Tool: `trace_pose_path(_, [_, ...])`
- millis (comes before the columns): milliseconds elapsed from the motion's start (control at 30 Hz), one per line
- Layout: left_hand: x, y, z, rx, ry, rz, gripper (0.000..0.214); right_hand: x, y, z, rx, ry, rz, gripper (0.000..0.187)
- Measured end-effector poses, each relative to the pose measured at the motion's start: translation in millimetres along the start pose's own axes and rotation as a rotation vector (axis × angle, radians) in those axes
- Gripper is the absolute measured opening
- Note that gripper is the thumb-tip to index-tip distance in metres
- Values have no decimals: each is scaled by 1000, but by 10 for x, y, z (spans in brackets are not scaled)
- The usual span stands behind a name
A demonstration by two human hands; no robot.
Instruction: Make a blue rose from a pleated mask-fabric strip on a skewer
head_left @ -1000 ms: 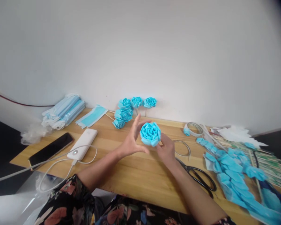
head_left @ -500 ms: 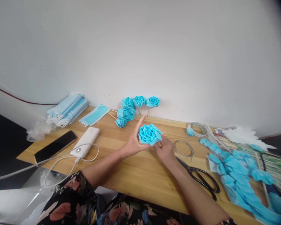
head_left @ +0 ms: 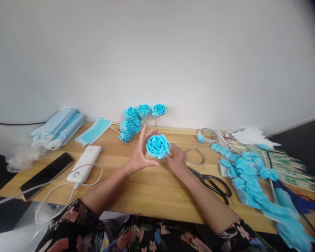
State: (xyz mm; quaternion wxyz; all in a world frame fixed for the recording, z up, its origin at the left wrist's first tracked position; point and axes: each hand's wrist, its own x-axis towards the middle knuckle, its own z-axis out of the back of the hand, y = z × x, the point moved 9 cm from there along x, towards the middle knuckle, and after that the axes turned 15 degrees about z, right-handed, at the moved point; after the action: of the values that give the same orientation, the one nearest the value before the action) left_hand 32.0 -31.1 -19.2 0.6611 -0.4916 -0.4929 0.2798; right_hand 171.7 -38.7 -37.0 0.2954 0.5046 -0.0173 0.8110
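A blue fabric flower (head_left: 158,146) with layered petals faces up over the middle of the table. My right hand (head_left: 177,159) is closed under its right side, and the stem there is hidden. Beside the bloom's left edge, my left hand (head_left: 141,152) is cupped with thumb and fingers apart; I cannot tell whether it touches the petals. Several similar blue flowers (head_left: 131,125) on thin sticks lie at the back of the table. To the right of my right hand are a coil of wire (head_left: 194,156) and black-handled scissors (head_left: 215,184).
On the left are stacked face masks (head_left: 58,127), a single mask (head_left: 93,131), a phone (head_left: 47,174) and a white power bank (head_left: 85,163) with its cable. A tape roll (head_left: 208,135), pleated blue fabric strips (head_left: 252,185) and white scraps (head_left: 253,136) occupy the right.
The whole view has shifted, so things appear further left. My left hand has opened away from the flower, its fingers now spread; my right hand still holds the flower.
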Motion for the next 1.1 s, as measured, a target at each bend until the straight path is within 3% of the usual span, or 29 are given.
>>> trace_pose_path(133, [-52, -144, -16, 110, -29, -87, 121, -7, -22, -38, 47, 25, -14, 27])
trace_pose_path(467, [-104, -146, -93, 216, -30, -100, 108, -90, -98, -145, 76, 70, -58, 25])
trace_pose_path(800, [-65, -122, -173, 119, 92, -129, 124, -105, -50, -180, 108, 96, -73, 23])
trace_pose_path(1100, [-109, -161, -117, 128, 28, -129, 115, -108, -52, -188, 73, 100, -43, 20])
